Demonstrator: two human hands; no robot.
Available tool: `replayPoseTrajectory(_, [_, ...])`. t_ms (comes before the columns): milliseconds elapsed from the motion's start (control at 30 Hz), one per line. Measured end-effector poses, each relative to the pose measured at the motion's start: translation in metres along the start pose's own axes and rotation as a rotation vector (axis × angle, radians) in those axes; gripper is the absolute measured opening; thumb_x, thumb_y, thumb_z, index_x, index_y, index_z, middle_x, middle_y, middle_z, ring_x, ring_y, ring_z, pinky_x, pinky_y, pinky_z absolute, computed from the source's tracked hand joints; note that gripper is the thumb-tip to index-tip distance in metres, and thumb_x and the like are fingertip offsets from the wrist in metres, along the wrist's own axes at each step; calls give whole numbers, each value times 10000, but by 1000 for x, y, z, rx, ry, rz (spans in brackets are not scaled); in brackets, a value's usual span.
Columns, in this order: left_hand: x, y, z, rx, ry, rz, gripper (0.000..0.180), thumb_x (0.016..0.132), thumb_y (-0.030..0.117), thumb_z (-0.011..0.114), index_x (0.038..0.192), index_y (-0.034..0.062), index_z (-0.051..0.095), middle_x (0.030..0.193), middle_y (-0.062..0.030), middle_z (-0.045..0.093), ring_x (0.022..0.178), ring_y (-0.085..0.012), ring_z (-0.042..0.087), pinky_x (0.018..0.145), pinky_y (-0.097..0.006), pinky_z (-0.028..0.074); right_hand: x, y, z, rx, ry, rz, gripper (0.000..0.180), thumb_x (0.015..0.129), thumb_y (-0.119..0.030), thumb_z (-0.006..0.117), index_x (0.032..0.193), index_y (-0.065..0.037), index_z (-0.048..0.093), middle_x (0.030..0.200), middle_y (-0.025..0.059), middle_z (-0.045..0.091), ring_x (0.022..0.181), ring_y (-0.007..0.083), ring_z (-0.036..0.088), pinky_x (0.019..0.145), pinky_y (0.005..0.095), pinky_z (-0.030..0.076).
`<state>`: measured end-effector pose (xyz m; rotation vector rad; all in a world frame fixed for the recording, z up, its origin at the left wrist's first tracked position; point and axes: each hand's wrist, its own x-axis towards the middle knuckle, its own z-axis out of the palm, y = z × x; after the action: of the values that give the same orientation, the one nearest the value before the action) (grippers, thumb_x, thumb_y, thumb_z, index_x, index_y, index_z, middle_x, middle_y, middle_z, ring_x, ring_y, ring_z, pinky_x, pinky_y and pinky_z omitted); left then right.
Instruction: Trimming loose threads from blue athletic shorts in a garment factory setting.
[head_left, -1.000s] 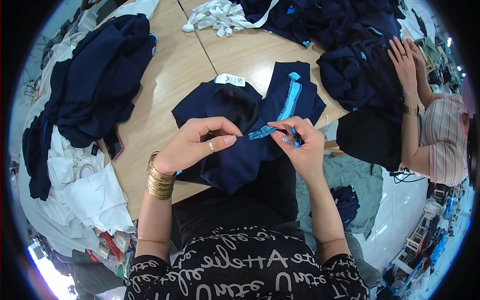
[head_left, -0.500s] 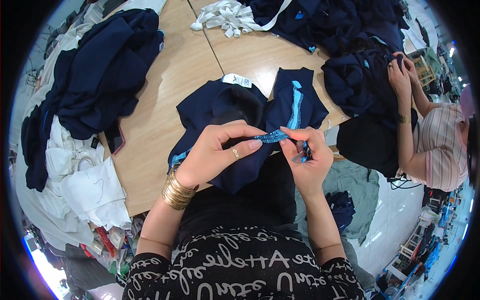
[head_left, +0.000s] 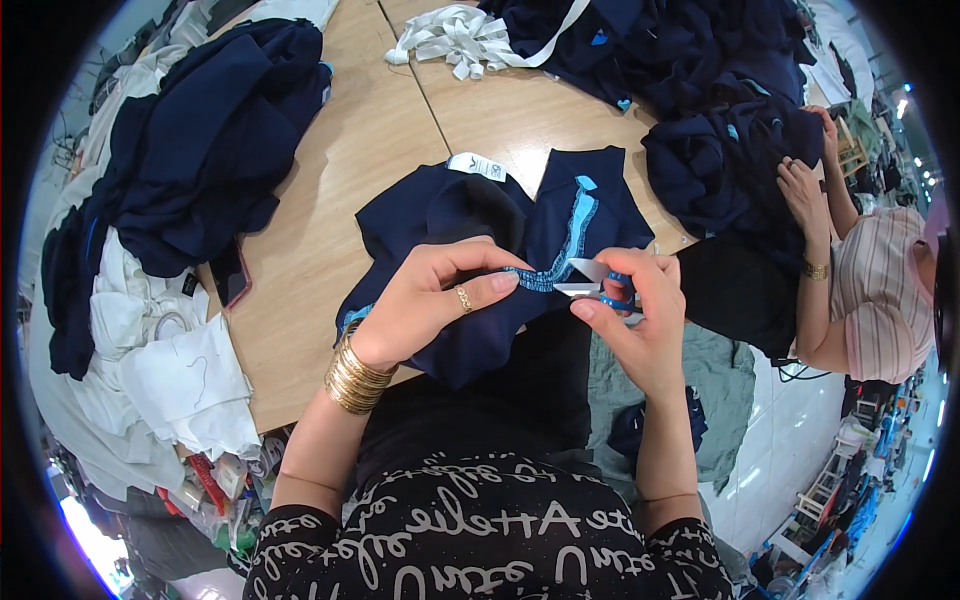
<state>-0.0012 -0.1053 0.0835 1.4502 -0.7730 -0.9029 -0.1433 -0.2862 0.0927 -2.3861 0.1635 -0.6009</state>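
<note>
A navy garment (head_left: 400,215) lies across the table's near edge, with a white label (head_left: 477,167) on its upper part. Along its seam runs a light blue edging strip (head_left: 578,225) with dark stitching. My left hand (head_left: 440,300) pinches that seam between thumb and forefinger. In my right hand (head_left: 640,310) is a pair of small blue-handled thread snips (head_left: 590,280), gripped by the fingers. Their blades are spread and point left, close to the strip; whether they touch it I cannot tell.
Navy garments (head_left: 210,130) are heaped at left above white cloth (head_left: 185,385), near a phone (head_left: 232,275). White tape (head_left: 455,40) lies at the back. At right, a co-worker's hands (head_left: 805,190) handle another navy pile (head_left: 700,170). A chair-like black surface (head_left: 750,290) stands between us.
My right hand has let go of the seam and shifted slightly right. The snips, earlier tucked in its palm, now have their blades turned out toward the strip. The co-worker's hands have moved apart.
</note>
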Motion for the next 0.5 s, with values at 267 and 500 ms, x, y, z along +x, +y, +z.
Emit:
replayPoseTrajectory(267, [-1, -4, 1, -32, -2, 20, 183, 880, 127, 595, 1003, 6, 653, 776, 30, 541, 692, -40, 433, 626, -185, 351, 1, -3, 1, -141, 40, -128, 259, 703, -291, 756, 812, -101, 617, 692, -27, 600, 570, 138, 494, 634, 310, 275])
replayPoseTrajectory(500, [0, -7, 1, -47, 9, -15, 195, 884, 147, 595, 1008, 11, 659, 782, 30, 564, 692, -41, 441, 628, -184, 357, 1, -4, 1, -160, 44, -140, 253, 714, -299, 747, 794, -101, 610, 689, -26, 596, 572, 143, 495, 634, 313, 275])
